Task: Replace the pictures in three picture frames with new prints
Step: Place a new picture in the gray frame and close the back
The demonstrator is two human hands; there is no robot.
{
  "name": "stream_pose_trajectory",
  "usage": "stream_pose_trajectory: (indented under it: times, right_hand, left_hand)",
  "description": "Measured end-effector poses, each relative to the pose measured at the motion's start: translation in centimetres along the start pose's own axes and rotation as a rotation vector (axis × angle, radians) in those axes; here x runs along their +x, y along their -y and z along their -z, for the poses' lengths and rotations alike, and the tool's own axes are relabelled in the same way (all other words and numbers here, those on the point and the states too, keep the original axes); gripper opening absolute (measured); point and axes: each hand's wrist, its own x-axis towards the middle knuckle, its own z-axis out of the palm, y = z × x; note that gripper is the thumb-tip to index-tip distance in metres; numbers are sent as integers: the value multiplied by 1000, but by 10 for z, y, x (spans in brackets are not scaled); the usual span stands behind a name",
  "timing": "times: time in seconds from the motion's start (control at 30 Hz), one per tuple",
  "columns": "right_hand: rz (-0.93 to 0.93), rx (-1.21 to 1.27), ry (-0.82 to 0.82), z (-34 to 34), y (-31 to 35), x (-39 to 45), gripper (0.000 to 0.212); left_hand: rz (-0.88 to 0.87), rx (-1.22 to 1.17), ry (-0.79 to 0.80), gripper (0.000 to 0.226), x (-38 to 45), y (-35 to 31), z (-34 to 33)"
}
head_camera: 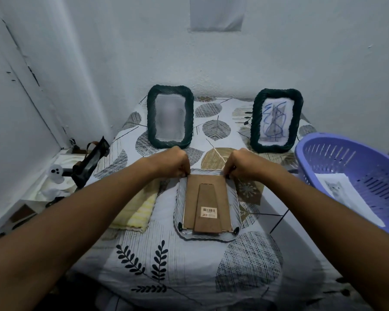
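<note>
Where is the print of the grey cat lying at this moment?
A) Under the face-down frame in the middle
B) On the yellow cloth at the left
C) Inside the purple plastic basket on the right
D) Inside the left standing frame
C: the cat print lies on the bottom of the purple basket, apart from the face-down frame that both hands work on.
</note>
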Motion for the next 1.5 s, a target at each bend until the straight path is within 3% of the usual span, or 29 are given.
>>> stream_pose_trajectory:
  times: [0.33, 1.07, 1.27, 1.5]
  right_hand:
    - [52, -56, 69, 5, -4, 8, 24]
    - [113, 32, -14, -8, -19, 7, 19]
    - [183, 23, -86, -12, -21, 3, 20]
    - [210, 22, -104, -18, -25, 2, 19]
  left_hand:
    - [-115, -10, -36, 16, 1, 7, -1]
    - [-222, 13, -138, 11, -4, 10, -6]
    - [-302, 69, -203, 19, -7, 12, -12]
    - [-343, 108, -181, 19, -6, 9, -11]
